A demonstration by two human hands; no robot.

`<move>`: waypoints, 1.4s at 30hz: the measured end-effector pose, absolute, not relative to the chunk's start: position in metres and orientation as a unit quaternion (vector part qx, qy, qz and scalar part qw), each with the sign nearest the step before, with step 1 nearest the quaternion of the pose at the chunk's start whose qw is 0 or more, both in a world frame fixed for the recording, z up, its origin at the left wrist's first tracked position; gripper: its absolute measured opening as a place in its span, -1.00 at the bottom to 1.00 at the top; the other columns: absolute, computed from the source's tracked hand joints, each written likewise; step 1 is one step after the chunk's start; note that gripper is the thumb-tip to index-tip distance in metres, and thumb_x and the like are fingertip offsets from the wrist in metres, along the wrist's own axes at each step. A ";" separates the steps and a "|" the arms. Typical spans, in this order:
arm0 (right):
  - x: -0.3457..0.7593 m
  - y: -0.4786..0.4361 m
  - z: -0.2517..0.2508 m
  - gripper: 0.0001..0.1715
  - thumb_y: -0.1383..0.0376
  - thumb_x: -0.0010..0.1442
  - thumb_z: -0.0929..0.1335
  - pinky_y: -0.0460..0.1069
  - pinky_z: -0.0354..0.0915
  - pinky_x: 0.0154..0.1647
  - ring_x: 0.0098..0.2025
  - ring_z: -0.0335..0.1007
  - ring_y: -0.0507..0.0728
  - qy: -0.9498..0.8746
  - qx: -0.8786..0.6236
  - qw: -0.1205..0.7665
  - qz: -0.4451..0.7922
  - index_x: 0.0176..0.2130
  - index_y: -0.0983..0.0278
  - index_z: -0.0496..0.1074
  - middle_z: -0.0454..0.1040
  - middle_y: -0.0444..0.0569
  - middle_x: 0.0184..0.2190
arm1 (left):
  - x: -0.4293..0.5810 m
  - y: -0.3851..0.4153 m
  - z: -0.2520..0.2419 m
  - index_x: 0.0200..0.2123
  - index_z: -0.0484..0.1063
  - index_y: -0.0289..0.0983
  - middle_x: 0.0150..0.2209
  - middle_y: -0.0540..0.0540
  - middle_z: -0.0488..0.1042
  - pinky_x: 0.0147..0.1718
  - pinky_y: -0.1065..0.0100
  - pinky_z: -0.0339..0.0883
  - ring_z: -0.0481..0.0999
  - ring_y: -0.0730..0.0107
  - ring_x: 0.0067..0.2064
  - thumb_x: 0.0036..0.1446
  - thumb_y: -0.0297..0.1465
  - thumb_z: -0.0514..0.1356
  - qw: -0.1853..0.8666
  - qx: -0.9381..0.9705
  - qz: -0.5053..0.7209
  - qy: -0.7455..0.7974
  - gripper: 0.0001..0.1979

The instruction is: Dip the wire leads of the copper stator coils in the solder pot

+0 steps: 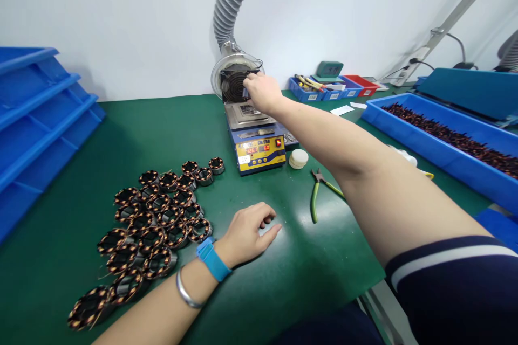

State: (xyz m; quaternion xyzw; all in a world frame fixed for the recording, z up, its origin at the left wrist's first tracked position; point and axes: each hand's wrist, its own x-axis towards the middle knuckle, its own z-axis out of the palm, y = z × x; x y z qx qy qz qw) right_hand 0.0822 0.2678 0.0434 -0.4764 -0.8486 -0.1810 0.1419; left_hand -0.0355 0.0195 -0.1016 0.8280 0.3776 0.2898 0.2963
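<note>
My left hand [251, 230] rests on the green table [324, 253], its fingers loosely curled and thumb apart, with nothing in it. My right hand [262, 91] reaches over the solder pot [261, 153], near the round black fan [236, 86]; its fingers are pressed together on something I cannot make out. The pot's yellow front shows lit red digits. Several copper-wound stator rings [157, 215] stand in a cluster left of my left hand. Right of the pot lie a round white tin [298, 158] and green-handled cutters [315, 199], partly under my right forearm.
Stacked blue trays [36, 124] stand at the left. A grey duct hose [232, 0] comes down behind the pot. Small blue bins [313, 96] with tools and a red bin [361, 86] line the wall. A long blue tray [429, 145] at the right holds many small dark copper parts.
</note>
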 end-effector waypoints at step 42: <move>0.102 0.270 0.036 -0.65 0.37 0.06 0.46 0.22 0.30 0.06 -0.02 0.40 0.30 -0.740 -0.577 0.343 -0.041 -0.12 0.33 0.43 0.48 0.10 -0.10 | -0.034 0.020 -0.100 -0.32 0.36 -0.27 -0.40 -0.04 0.43 -0.40 0.40 0.26 0.38 0.44 -0.41 0.16 -0.33 0.16 0.297 0.825 0.301 0.375 -0.88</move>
